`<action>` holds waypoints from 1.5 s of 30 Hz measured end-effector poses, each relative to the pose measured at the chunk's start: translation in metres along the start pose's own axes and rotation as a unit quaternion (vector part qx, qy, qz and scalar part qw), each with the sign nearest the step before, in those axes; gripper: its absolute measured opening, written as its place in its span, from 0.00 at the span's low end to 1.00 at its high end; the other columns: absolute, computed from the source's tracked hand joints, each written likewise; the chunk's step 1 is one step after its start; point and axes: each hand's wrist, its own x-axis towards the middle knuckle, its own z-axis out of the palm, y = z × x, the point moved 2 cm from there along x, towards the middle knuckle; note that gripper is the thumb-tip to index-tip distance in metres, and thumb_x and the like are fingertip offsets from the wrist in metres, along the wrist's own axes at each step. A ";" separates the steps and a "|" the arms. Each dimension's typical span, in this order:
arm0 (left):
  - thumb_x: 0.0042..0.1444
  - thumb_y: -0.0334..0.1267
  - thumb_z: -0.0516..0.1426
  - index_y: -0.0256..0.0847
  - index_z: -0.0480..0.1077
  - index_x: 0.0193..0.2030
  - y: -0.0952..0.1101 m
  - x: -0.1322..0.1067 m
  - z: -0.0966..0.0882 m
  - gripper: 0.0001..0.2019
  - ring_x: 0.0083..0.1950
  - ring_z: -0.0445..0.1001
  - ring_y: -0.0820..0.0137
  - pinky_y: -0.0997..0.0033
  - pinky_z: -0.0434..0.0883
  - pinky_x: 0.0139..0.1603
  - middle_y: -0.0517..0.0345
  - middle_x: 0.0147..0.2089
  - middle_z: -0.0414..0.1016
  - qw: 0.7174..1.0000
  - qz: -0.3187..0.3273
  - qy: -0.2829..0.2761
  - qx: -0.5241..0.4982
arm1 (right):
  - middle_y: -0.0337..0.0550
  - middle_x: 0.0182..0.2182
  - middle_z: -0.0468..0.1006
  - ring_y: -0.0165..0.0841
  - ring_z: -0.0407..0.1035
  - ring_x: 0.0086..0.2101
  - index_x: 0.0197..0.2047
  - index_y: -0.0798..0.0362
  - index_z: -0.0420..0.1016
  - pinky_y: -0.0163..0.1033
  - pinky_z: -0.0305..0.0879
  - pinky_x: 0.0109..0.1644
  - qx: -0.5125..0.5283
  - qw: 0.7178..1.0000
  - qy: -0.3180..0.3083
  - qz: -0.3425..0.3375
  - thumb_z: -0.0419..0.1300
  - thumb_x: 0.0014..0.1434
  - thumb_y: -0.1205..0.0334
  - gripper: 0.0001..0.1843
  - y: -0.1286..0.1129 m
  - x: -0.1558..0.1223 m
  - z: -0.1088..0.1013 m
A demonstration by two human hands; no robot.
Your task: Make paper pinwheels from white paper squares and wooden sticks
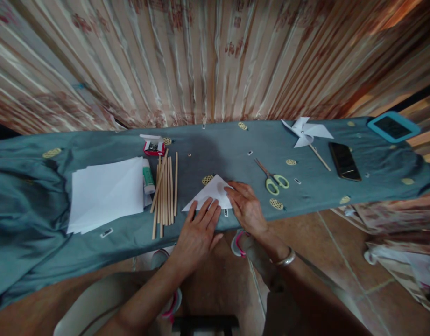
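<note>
Pressing folded paper flat with spread left hand and right hand at right edge, can't tell if pinching; probably light, crease-prone, best held by edges.

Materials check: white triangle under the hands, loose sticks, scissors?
White triangle: paper, matte, judging by its thin, flat look and crisp straight edges.
Sticks: probably wood, seemingly unvarnished; pale tan with no strong gloss.
Scissors: handles likely plastic, given the even yellow-green color; blades probably metal, being slim and pointed, though their dull brownish tone leaves the finish open.
</note>
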 end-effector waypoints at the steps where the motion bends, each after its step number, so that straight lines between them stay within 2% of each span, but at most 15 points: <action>1: 0.63 0.45 0.52 0.29 0.61 0.63 -0.002 -0.002 0.000 0.26 0.69 0.57 0.54 0.45 0.56 0.68 0.43 0.67 0.61 1.000 0.003 0.002 0.006 | 0.51 0.50 0.76 0.40 0.67 0.51 0.52 0.53 0.76 0.50 0.69 0.56 -0.003 1.000 -0.001 0.000 0.50 0.66 0.65 0.17 0.000 0.000 0.000; 5: 0.62 0.41 0.53 0.27 0.62 0.62 -0.013 -0.012 -0.003 0.25 0.68 0.59 0.55 0.49 0.58 0.67 0.39 0.67 0.61 1.000 0.002 0.016 0.026 | 0.52 0.50 0.76 0.40 0.66 0.51 0.52 0.55 0.76 0.50 0.68 0.56 -0.012 1.000 -0.005 -0.005 0.49 0.67 0.65 0.17 0.001 0.000 0.000; 10: 0.61 0.39 0.53 0.27 0.61 0.63 -0.023 -0.025 -0.008 0.25 0.68 0.60 0.55 0.49 0.60 0.66 0.38 0.66 0.62 0.999 -0.013 0.026 0.046 | 0.58 0.53 0.74 0.44 0.64 0.53 0.50 0.59 0.76 0.51 0.66 0.55 -0.060 0.998 -0.009 -0.020 0.51 0.65 0.67 0.16 -0.005 0.001 -0.005; 13: 0.61 0.39 0.53 0.28 0.61 0.63 -0.024 -0.026 -0.011 0.25 0.68 0.60 0.55 0.48 0.59 0.66 0.39 0.66 0.62 0.999 -0.019 0.020 0.041 | 0.57 0.54 0.73 0.45 0.62 0.53 0.51 0.59 0.75 0.52 0.66 0.55 -0.088 0.994 -0.033 -0.048 0.50 0.64 0.70 0.16 -0.023 0.000 -0.006; 16: 0.62 0.39 0.52 0.28 0.62 0.62 -0.023 -0.025 -0.012 0.24 0.68 0.60 0.55 0.46 0.57 0.67 0.39 0.66 0.63 0.999 -0.025 0.019 0.033 | 0.52 0.49 0.76 0.41 0.65 0.50 0.52 0.57 0.75 0.47 0.66 0.57 -0.039 0.990 -0.078 -0.108 0.50 0.64 0.70 0.17 -0.050 -0.004 -0.003; 20: 0.61 0.39 0.52 0.29 0.61 0.63 -0.024 -0.025 -0.010 0.25 0.67 0.61 0.55 0.45 0.56 0.67 0.38 0.66 0.63 0.999 -0.026 0.024 0.027 | 0.53 0.47 0.77 0.41 0.65 0.49 0.51 0.59 0.74 0.45 0.68 0.57 -0.036 0.987 -0.119 -0.106 0.51 0.63 0.71 0.17 -0.069 -0.007 0.003; 25: 0.61 0.38 0.52 0.29 0.63 0.62 -0.023 -0.026 -0.009 0.24 0.67 0.61 0.54 0.44 0.56 0.67 0.38 0.66 0.63 0.999 -0.023 0.028 0.032 | 0.52 0.48 0.77 0.40 0.66 0.49 0.53 0.57 0.74 0.45 0.69 0.57 -0.048 0.988 -0.108 -0.097 0.51 0.62 0.72 0.18 -0.056 -0.015 -0.005; 29: 0.61 0.38 0.53 0.28 0.62 0.63 -0.022 -0.026 -0.010 0.25 0.68 0.59 0.55 0.47 0.56 0.68 0.39 0.66 0.62 0.999 -0.021 0.027 0.040 | 0.54 0.48 0.77 0.41 0.68 0.49 0.50 0.58 0.76 0.47 0.70 0.55 -0.061 0.994 -0.056 -0.064 0.51 0.63 0.71 0.16 -0.024 -0.034 -0.026; 33: 0.61 0.38 0.53 0.29 0.61 0.63 -0.022 -0.026 -0.009 0.25 0.69 0.59 0.56 0.48 0.56 0.68 0.39 0.66 0.62 0.999 -0.024 0.031 0.035 | 0.52 0.48 0.77 0.42 0.68 0.49 0.51 0.55 0.76 0.51 0.71 0.53 -0.095 0.995 -0.039 -0.009 0.48 0.63 0.70 0.19 0.009 -0.056 -0.046; 36: 0.61 0.38 0.53 0.30 0.61 0.63 -0.022 -0.026 -0.009 0.25 0.69 0.58 0.55 0.47 0.56 0.68 0.39 0.66 0.62 0.999 -0.023 0.029 0.038 | 0.52 0.49 0.77 0.43 0.68 0.50 0.50 0.55 0.77 0.52 0.70 0.53 -0.111 0.993 -0.036 0.014 0.49 0.62 0.70 0.18 0.023 -0.061 -0.056; 40: 0.61 0.37 0.53 0.29 0.62 0.63 -0.021 -0.025 -0.010 0.24 0.68 0.60 0.53 0.43 0.56 0.67 0.39 0.66 0.63 0.998 -0.026 0.032 0.047 | 0.53 0.51 0.76 0.44 0.67 0.51 0.52 0.56 0.75 0.54 0.69 0.54 -0.121 0.992 -0.011 0.023 0.49 0.62 0.69 0.19 0.015 -0.049 -0.059; 42: 0.60 0.36 0.53 0.28 0.63 0.62 -0.020 -0.025 -0.011 0.24 0.67 0.61 0.53 0.43 0.57 0.67 0.39 0.66 0.63 0.998 -0.027 0.036 0.049 | 0.54 0.53 0.75 0.44 0.66 0.52 0.57 0.55 0.71 0.54 0.68 0.56 -0.105 0.994 -0.007 0.000 0.49 0.62 0.70 0.21 0.000 -0.038 -0.054; 45: 0.60 0.36 0.54 0.30 0.64 0.61 -0.018 -0.024 -0.011 0.23 0.67 0.61 0.53 0.43 0.56 0.67 0.38 0.65 0.64 0.998 -0.028 0.034 0.049 | 0.52 0.54 0.73 0.42 0.65 0.54 0.60 0.55 0.67 0.51 0.69 0.57 -0.051 0.995 -0.053 -0.067 0.48 0.62 0.72 0.24 -0.030 -0.027 -0.039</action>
